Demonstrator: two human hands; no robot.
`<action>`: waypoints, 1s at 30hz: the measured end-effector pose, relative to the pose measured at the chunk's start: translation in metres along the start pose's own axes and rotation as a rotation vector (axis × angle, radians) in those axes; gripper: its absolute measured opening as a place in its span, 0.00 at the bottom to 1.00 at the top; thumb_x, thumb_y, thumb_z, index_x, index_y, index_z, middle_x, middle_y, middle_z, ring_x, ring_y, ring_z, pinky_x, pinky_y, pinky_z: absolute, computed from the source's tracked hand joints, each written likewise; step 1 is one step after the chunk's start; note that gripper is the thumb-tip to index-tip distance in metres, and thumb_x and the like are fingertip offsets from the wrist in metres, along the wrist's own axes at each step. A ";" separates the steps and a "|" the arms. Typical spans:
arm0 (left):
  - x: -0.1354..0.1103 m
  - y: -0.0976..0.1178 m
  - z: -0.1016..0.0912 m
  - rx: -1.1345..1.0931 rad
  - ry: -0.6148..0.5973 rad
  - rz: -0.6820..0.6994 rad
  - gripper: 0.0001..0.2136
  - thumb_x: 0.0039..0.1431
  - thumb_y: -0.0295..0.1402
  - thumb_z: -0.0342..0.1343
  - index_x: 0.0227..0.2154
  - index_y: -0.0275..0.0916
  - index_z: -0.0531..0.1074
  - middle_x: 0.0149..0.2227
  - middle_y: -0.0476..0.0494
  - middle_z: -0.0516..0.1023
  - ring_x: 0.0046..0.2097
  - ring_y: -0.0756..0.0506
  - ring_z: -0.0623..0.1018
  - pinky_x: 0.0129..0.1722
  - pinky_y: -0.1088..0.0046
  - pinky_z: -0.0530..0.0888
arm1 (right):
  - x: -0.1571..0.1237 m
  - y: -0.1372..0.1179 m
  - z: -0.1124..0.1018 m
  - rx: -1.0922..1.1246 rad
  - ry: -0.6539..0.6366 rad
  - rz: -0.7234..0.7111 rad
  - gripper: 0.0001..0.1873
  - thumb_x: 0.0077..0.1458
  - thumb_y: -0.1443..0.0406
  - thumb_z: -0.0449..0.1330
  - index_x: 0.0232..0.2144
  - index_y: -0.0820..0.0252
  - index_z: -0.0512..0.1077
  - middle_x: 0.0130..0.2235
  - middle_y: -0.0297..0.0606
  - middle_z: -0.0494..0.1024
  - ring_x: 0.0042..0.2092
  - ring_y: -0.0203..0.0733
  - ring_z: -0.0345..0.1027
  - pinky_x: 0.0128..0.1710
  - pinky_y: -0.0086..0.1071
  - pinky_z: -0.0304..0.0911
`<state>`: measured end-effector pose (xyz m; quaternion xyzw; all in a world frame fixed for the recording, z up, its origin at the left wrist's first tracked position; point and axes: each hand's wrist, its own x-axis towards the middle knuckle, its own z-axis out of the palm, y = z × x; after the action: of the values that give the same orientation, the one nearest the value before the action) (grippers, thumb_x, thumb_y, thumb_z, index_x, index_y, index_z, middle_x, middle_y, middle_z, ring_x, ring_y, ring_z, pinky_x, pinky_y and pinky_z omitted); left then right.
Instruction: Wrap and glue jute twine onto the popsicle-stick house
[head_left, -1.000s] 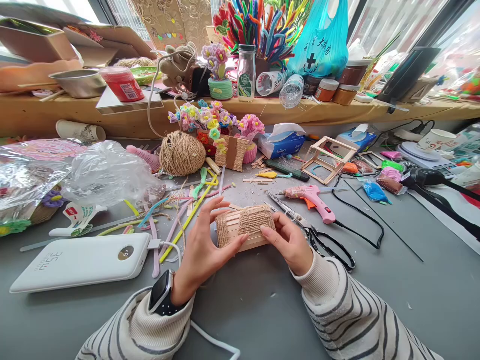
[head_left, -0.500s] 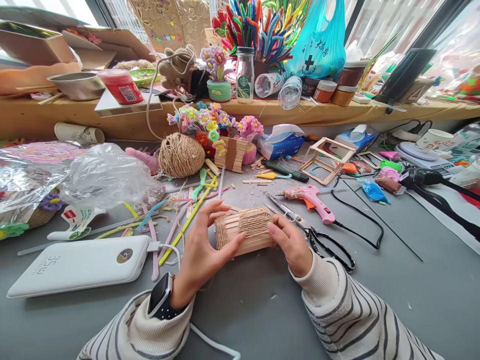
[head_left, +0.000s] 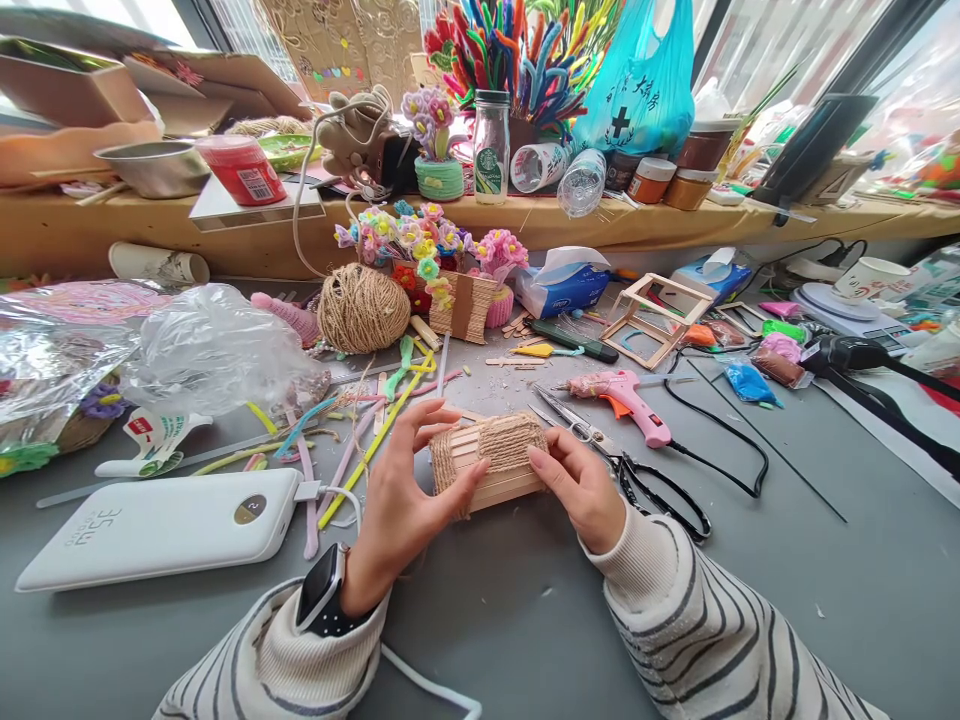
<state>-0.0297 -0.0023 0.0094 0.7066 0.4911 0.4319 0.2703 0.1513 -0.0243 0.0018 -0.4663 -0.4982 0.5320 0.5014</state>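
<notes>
Between my hands is a small box of wooden craft sticks (head_left: 506, 488), partly wrapped in jute twine (head_left: 513, 443). My left hand (head_left: 405, 490) grips its left end, thumb in front and fingers behind. At the right end my right hand (head_left: 577, 484) pinches it, thumb on the near face. Its underside is hidden. A ball of jute twine (head_left: 364, 308) lies beyond my left hand. Scissors with black handles (head_left: 664, 497) rest just right of my right hand, with a pink glue gun (head_left: 626, 402) behind them.
A white power bank (head_left: 161, 530) with a cable lies left of my left hand. Pipe cleaners (head_left: 375, 455) are strewn behind it. Farther back stand a wooden stick frame (head_left: 652, 318) and a blue tissue pack (head_left: 564, 284). Crumpled clear plastic (head_left: 217, 350) covers the left side.
My right thumb has shifted slightly left along the box's near face. The box and my left hand stay almost in place.
</notes>
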 end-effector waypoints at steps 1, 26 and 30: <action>0.000 0.000 0.000 0.001 -0.001 -0.003 0.26 0.50 0.40 0.59 0.50 0.41 0.58 0.45 0.41 0.71 0.47 0.42 0.75 0.47 0.60 0.73 | 0.000 0.000 0.000 -0.012 -0.002 -0.006 0.17 0.50 0.50 0.56 0.28 0.58 0.64 0.26 0.31 0.66 0.28 0.34 0.58 0.28 0.29 0.57; -0.003 -0.001 0.000 0.071 0.015 0.105 0.27 0.47 0.36 0.61 0.50 0.42 0.58 0.46 0.42 0.71 0.47 0.42 0.75 0.48 0.60 0.73 | -0.003 0.003 -0.001 -0.244 0.019 -0.126 0.12 0.52 0.55 0.57 0.30 0.58 0.66 0.29 0.34 0.72 0.31 0.37 0.65 0.33 0.31 0.61; -0.004 -0.001 0.000 0.076 0.010 0.098 0.27 0.48 0.37 0.60 0.50 0.42 0.58 0.46 0.42 0.71 0.47 0.42 0.75 0.48 0.60 0.72 | -0.003 0.005 -0.002 -0.257 0.029 -0.134 0.11 0.54 0.56 0.54 0.29 0.58 0.65 0.28 0.34 0.71 0.31 0.37 0.64 0.32 0.31 0.61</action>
<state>-0.0303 -0.0053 0.0073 0.7372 0.4734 0.4292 0.2195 0.1529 -0.0276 -0.0029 -0.5000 -0.5848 0.4225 0.4791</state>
